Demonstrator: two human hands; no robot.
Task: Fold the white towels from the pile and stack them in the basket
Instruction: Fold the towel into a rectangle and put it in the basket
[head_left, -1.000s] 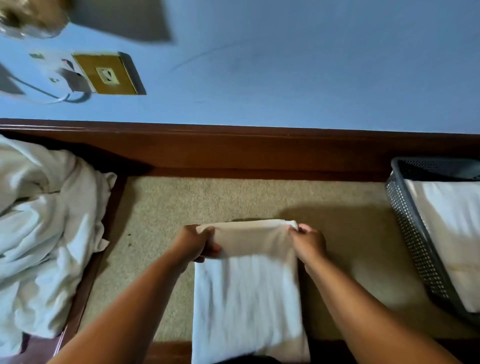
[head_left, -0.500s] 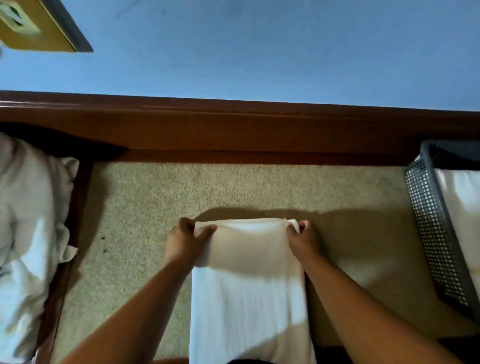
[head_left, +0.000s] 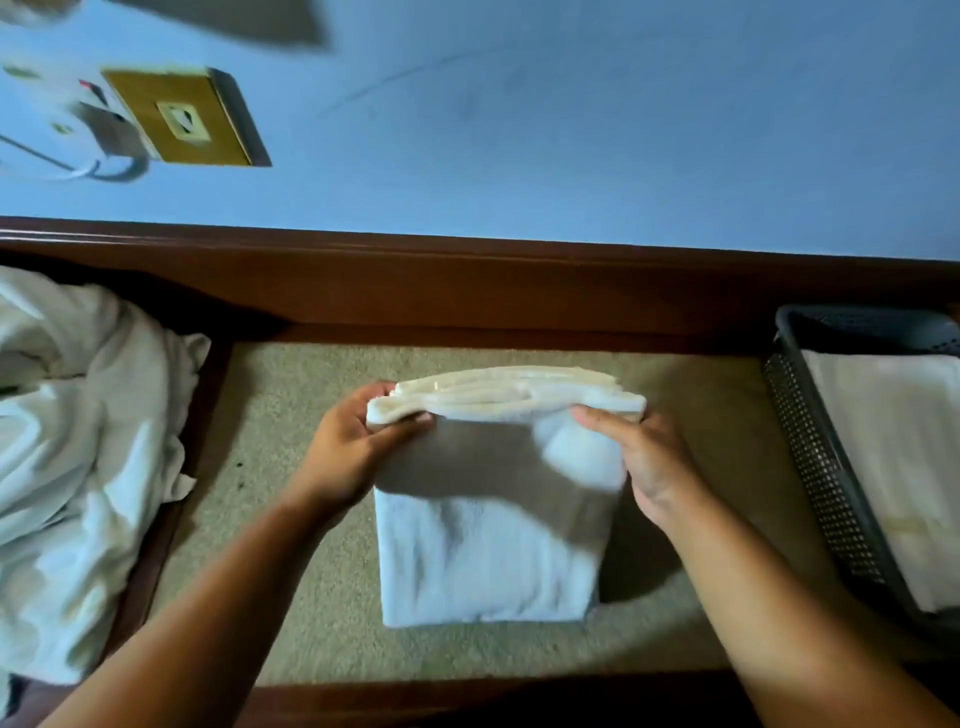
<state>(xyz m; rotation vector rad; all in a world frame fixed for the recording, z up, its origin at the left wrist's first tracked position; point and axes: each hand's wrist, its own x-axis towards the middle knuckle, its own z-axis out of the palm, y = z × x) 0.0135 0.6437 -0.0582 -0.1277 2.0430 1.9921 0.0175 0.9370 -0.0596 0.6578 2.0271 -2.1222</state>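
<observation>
Where the hands meet the cloth at the middle of the frame, we see the left hand curled round the far left corner of the folded towel, thumb across its near face. The right hand pinches the far right corner the same way, thumb in front and fingers hidden behind the cloth. Between them the far end is lifted, so its stacked layers show as cream-coloured edges, while the near end of the towel lies flat on the beige carpeted surface in the lower middle of the frame. Both forearms reach in from the bottom corners.

At the left edge we find the pile of crumpled white towels, spilling over the dark wooden border and apart from the left hand. At the right edge stands the dark perforated basket, with flat stacked towels inside it; it is apart from the right hand.

Behind the carpeted surface a dark brown wooden rail runs across the frame, and above it rises a blue wall. In the upper left of the frame a brass-coloured socket plate sits on that wall, with a white plug and cable just beside it. We can read no writing on either, since that corner is blurred.
</observation>
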